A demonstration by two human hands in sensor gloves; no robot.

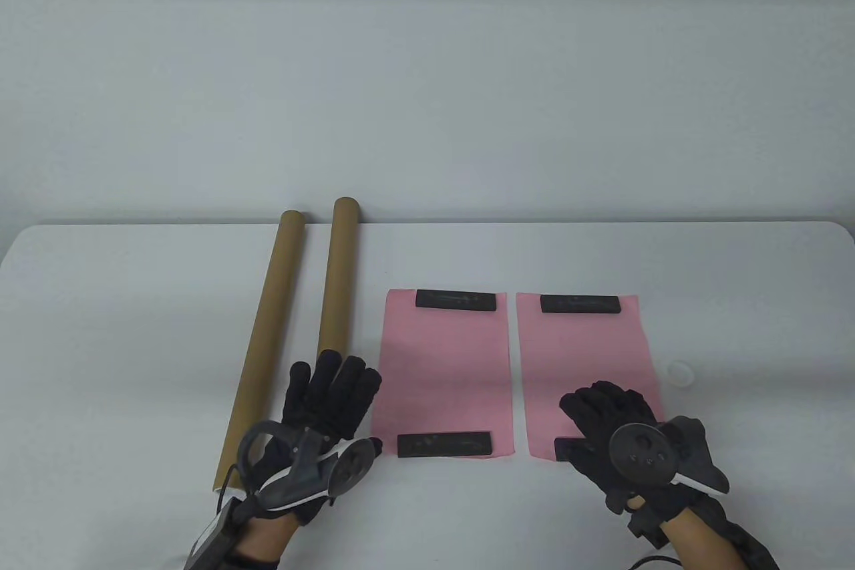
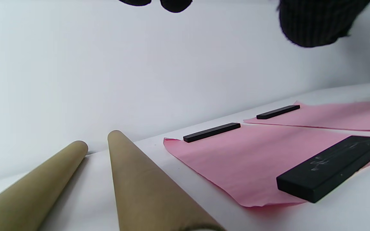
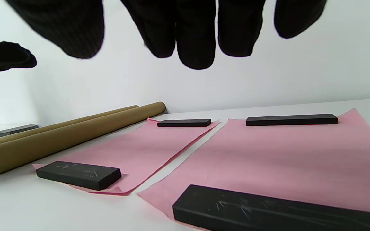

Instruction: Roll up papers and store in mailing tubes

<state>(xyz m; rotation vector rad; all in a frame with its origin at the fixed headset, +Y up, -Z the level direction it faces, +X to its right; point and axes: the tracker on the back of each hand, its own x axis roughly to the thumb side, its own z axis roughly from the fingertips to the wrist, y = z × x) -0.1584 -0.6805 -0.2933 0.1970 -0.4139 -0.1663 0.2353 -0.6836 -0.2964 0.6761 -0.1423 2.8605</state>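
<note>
Weights [image 1: 456, 300] pin pink sheets [image 1: 442, 369].

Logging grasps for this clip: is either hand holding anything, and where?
Nothing is held. The left hand and right hand both hover open-fingered above the table.

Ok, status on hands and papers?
Both hands open, holding nothing. Two pink papers flat, unrolled. Black bars weigh down their ends.

White table [image 1: 100, 343]. Directly on it: two brown tubes side by side at left, left tube [image 1: 260, 346] and right tube [image 1: 337, 276]; two pink sheets flat, left sheet [image 1: 442, 369] and right sheet [image 1: 584, 356], narrow gap between. Small white disc [image 1: 680, 372] near right sheet.
</note>
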